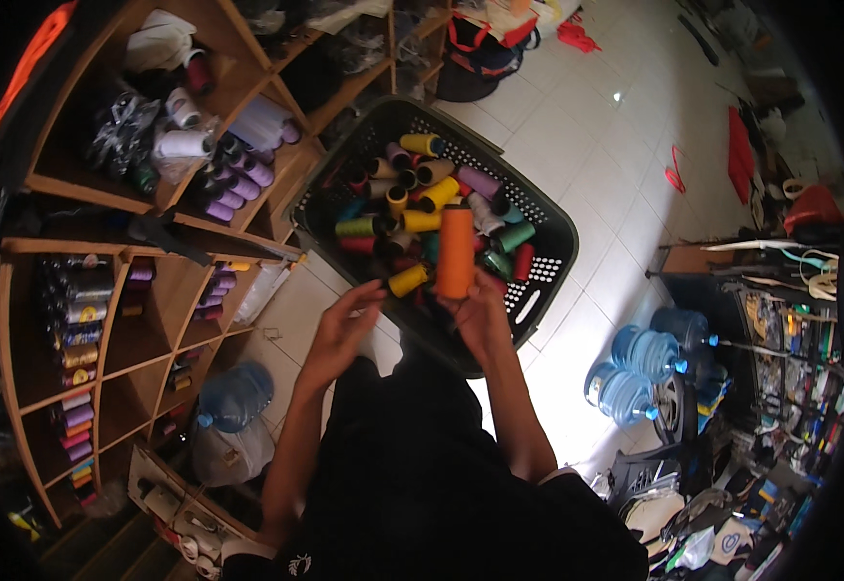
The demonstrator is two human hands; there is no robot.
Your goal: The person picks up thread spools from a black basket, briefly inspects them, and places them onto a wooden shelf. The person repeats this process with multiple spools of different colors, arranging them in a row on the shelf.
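My right hand (480, 315) grips a large orange thread spool (456, 252) near its lower end, holding it up over the basket. Apart from it, my left hand (348, 320) hovers at the basket's near left edge, fingers spread and nothing in them. The dark plastic basket (559, 228) has perforated walls and holds many thread spools in a jumble. Among them are a yellow spool (408, 281) close to my left fingertips, a green spool (513, 236), a purple spool (480, 182) and a red spool (523, 261).
Wooden shelves (151, 363) on the left hold rows of thread spools, with purple spools (238, 184) in one compartment. A blue water jug (236, 395) stands below them. More water jugs (646, 353) and a cluttered rack (780, 358) are at right. Bags (485, 53) lie on the tiled floor (586, 155).
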